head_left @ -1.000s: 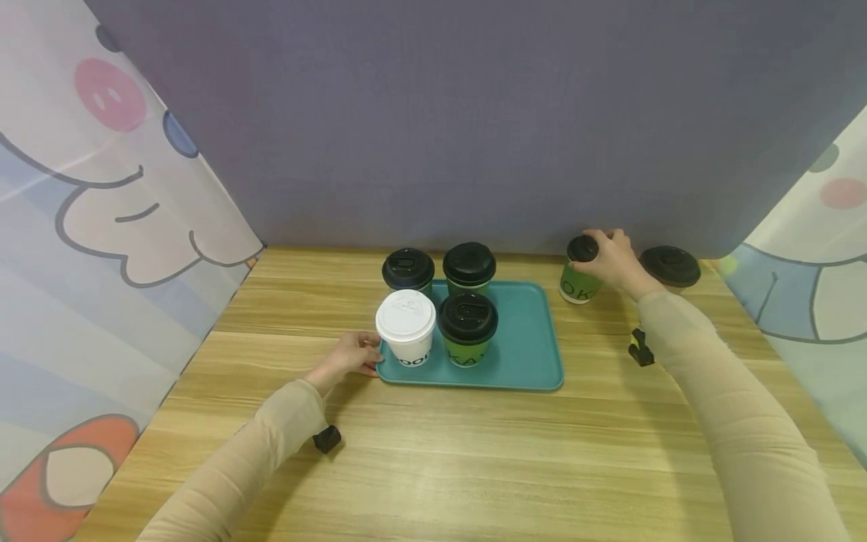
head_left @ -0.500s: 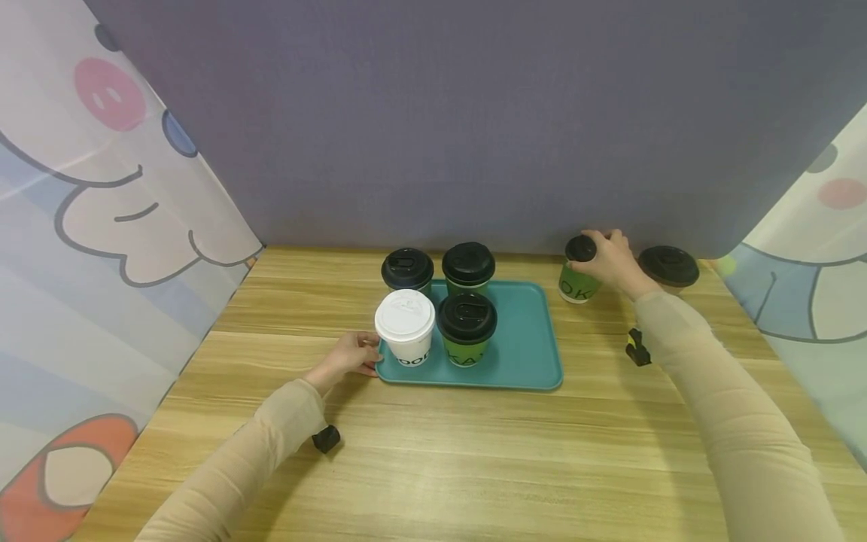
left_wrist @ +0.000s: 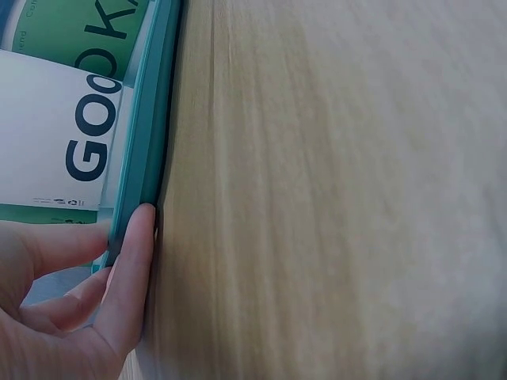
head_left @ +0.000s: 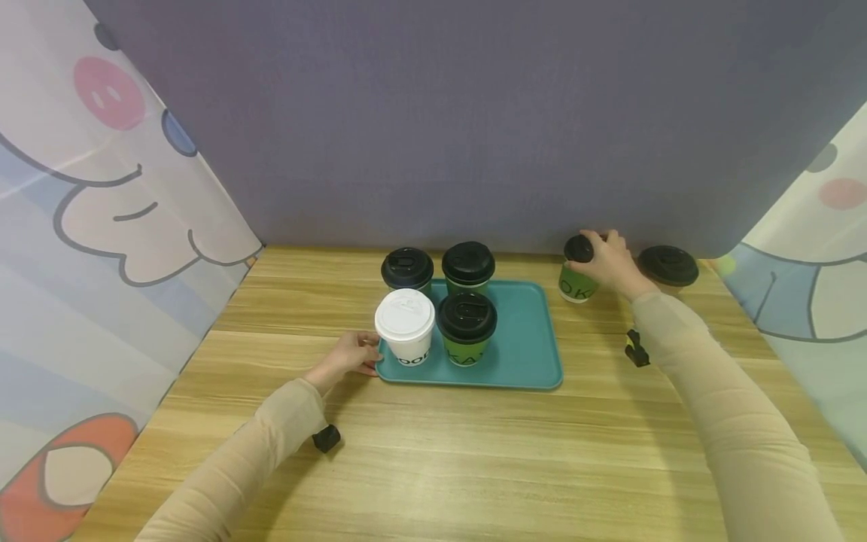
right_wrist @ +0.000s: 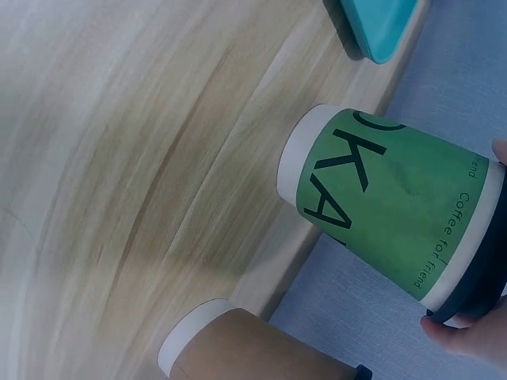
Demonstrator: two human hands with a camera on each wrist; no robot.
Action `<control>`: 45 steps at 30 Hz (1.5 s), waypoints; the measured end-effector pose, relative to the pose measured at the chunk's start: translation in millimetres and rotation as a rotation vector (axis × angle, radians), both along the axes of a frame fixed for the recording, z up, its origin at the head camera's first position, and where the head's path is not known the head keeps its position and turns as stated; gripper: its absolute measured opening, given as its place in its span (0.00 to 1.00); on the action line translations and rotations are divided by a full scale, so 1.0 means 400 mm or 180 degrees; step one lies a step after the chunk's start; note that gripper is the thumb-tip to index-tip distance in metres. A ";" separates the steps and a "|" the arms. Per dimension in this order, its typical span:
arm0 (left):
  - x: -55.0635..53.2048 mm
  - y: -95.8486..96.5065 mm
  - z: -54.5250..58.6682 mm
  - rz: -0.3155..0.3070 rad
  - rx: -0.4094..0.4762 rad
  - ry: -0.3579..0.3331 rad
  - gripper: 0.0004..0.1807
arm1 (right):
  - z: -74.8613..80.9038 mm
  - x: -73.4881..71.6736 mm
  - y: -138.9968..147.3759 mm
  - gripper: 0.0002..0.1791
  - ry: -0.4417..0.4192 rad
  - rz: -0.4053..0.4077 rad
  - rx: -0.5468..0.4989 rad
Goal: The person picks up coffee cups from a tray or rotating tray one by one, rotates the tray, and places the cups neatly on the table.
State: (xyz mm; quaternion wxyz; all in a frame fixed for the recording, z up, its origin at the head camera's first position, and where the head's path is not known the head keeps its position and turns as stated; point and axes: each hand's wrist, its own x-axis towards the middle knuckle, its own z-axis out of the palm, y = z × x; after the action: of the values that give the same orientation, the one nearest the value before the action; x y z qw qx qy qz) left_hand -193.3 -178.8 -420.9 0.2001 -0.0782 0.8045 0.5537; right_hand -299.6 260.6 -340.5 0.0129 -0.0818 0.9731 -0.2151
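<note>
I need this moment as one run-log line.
left hand: pinches tray edge; right hand: holds green cup by lid, off tray; white cup: on tray; brown cup: unheld

A right hand grips the black lid of a green paper coffee cup from opposite sides, most of the hand out of frame. The cup's white base hangs over or rests on a wood-grain table, near the edge that runs along a blue-grey panel; which of the two is unclear. Large dark letters, K and A among them, mark the sleeve above the smaller words "Coffee for friend." A brown paper cup, white at the base, is partly visible near the same table edge, apart from the green one. Opposite, a teal tray shows one rounded corner.
</note>
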 end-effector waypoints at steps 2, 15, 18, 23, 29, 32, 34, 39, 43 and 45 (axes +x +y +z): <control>0.000 -0.001 0.000 -0.0029 -0.0006 0.0011 0.25 | -0.001 0.001 0.000 0.44 0.0012 0.0014 0.0021; 0.004 0.000 0.005 -0.0024 0.0006 -0.0005 0.25 | 0.004 0.013 -0.001 0.43 0.0320 0.0015 0.0139; 0.004 0.001 0.005 -0.0002 0.0024 -0.0012 0.25 | 0.008 0.019 -0.004 0.41 0.0466 0.0025 0.0089; 0.003 -0.002 0.004 -0.0026 0.0032 0.0004 0.25 | 0.013 0.031 -0.017 0.37 0.0763 0.0081 0.0022; 0.006 -0.002 0.004 -0.0032 0.0085 0.0020 0.25 | 0.020 0.048 -0.042 0.34 0.0956 0.0248 0.0007; 0.006 -0.001 0.007 -0.0032 0.0072 0.0024 0.25 | 0.022 0.057 -0.054 0.34 0.1019 0.0331 0.0007; 0.005 -0.001 0.007 -0.0011 0.0053 0.0014 0.25 | 0.023 0.064 -0.063 0.33 0.1073 0.0401 -0.0009; -0.002 -0.005 -0.010 -0.0024 0.0054 0.0023 0.25 | 0.022 0.077 -0.084 0.32 0.1289 0.0585 0.0009; -0.018 -0.024 -0.048 -0.0175 0.0200 0.0138 0.26 | 0.023 0.090 -0.105 0.32 0.1376 0.0686 0.0055; -0.017 -0.022 -0.044 -0.0130 0.0175 0.0113 0.25 | 0.026 0.097 -0.117 0.33 0.1375 0.0734 0.0046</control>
State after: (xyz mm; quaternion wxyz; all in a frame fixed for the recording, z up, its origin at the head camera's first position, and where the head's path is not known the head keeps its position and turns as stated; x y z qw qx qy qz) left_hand -200.0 -187.5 -438.5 0.1990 -0.0464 0.7938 0.5728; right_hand -260.9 213.9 -330.3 -0.1705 -0.2363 0.9390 -0.1828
